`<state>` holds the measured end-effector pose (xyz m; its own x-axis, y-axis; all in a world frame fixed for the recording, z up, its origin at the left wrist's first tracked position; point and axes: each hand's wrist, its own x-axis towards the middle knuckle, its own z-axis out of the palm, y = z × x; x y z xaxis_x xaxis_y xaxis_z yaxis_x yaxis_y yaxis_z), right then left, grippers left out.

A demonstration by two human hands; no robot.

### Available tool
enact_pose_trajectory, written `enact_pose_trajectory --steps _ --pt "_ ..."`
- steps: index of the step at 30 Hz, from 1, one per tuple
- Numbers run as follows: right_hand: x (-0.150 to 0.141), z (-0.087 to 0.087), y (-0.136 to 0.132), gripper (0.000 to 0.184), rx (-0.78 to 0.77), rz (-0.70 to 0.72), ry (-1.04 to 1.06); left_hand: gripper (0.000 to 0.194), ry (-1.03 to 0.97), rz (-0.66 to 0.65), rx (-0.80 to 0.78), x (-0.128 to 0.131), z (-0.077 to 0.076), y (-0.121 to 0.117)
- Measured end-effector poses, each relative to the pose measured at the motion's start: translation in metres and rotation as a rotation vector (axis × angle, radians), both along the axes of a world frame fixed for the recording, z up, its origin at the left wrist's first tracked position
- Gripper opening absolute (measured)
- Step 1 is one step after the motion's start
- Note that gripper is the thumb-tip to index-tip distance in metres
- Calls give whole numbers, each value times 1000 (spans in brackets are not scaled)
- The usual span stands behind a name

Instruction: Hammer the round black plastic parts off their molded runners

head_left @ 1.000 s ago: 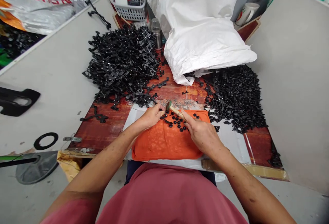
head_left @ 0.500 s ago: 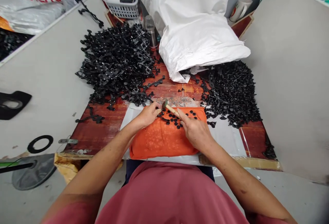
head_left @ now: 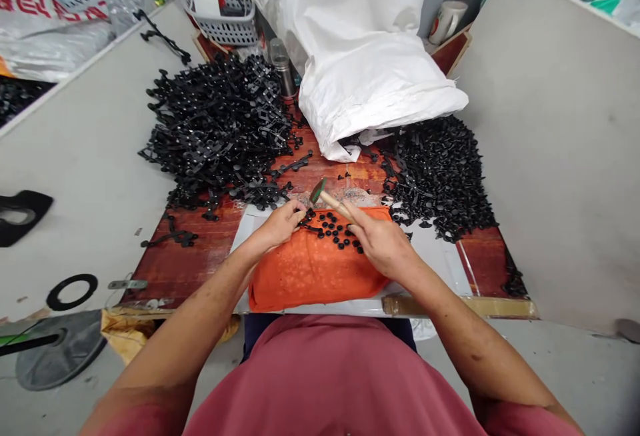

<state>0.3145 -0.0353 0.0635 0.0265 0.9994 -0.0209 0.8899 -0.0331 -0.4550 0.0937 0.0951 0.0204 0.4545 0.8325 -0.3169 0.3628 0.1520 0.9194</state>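
Observation:
My left hand [head_left: 283,224] is closed in a pinch on one end of a black plastic strip with round knobs [head_left: 314,229], over an orange cloth pad [head_left: 310,276]. In my right hand [head_left: 380,239] is a small hammer [head_left: 336,205], gripped by its pale wooden handle. The hammer's dark greenish head is raised just beyond my left fingertips, apart from the strip. Several loose black round pieces [head_left: 341,245] lie on the pad between my hands. Part of the strip is hidden by my left fingers.
A heap of black strips [head_left: 215,129] rises at the left, and a pile of small black pieces [head_left: 445,176] at the right. A white sack [head_left: 375,76] leans over the back. Grey panels [head_left: 550,143] flank the red-brown table [head_left: 200,259]. A grey basket [head_left: 227,31] stands behind.
The hammer head has lifted away from the left fingertips and tilted. My left hand keeps its pinch on the strip. The whole view has shifted slightly.

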Motion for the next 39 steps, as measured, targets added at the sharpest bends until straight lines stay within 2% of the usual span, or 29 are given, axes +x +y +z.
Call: enact_pose_trajectory --steps 3,5,10,15,21,25,31,39 --pt "12 3 -21 59 48 -130 161 21 -67 16 -194 -3 5 -5" --pt "20 -1 -42 58 31 -199 232 28 -109 27 -251 -8 9 -8" --pt "33 -29 -97 55 13 -303 364 46 -149 -1 -245 -14 20 -22" --pt "31 -58 -129 55 14 -379 439 40 -131 -92 -199 -4 22 -44" --pt "30 -73 -132 57 12 -418 484 23 -47 -121 -65 8 7 -51" --pt "31 -74 -129 56 -14 -397 491 18 19 -170 49 10 0 -48" --pt "31 -72 -129 55 -27 -389 488 11 194 -201 234 12 -2 -47" --pt "30 -66 -127 54 -70 -350 438 11 211 -222 254 11 -14 -37"
